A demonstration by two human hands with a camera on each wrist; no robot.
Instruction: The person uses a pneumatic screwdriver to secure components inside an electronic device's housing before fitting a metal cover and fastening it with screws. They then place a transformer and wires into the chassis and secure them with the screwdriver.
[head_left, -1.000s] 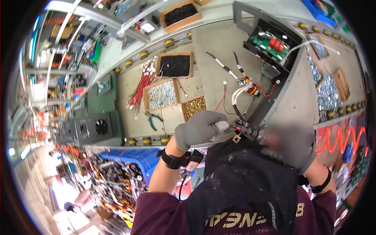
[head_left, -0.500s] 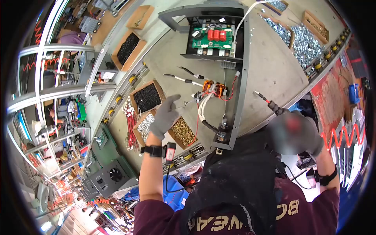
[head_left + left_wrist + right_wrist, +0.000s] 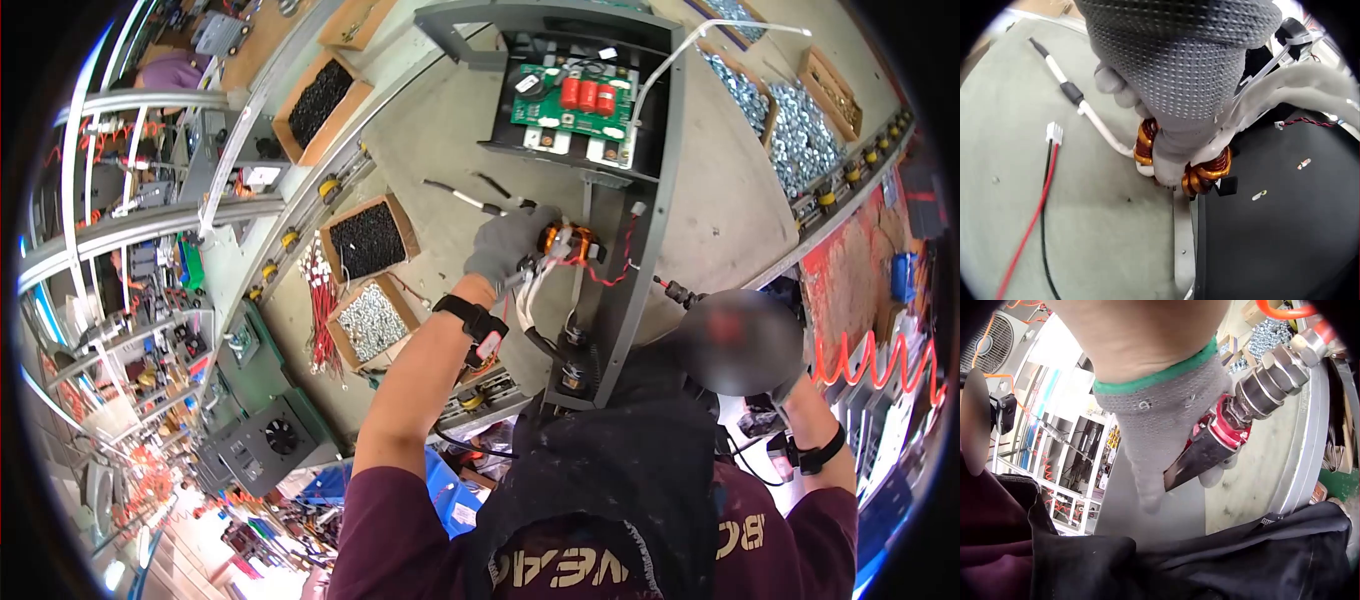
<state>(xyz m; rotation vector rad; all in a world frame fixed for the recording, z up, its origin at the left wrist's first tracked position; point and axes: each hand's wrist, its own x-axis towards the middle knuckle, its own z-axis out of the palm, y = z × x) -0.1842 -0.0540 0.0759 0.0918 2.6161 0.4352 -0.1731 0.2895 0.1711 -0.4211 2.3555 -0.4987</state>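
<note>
My gloved left hand (image 3: 508,243) grips a copper-wound ring coil (image 3: 1210,172), its thumb inside the windings in the left wrist view. White cables (image 3: 1100,128) with dark sleeves run from the coil. The coil is beside a long dark metal panel (image 3: 630,290) of an open housing. A green circuit board (image 3: 552,98) with red cylinders sits at the housing's far end. In the right wrist view, my gloved right hand (image 3: 1160,425) holds a red and black air screwdriver (image 3: 1200,453). Its bit end (image 3: 678,292) points toward the panel, apart from it.
Left of the housing are cardboard boxes of black parts (image 3: 366,240) and silver parts (image 3: 372,325), beside a bundle of red wires (image 3: 322,320). Loose metal parts (image 3: 800,150) lie at the right. A coiled red air hose (image 3: 880,360) hangs nearby.
My hands were together at the panel's near end, then parted. The left moved over the parts boxes, then right and onto the coil. The right drew away rightward with the air screwdriver.
</note>
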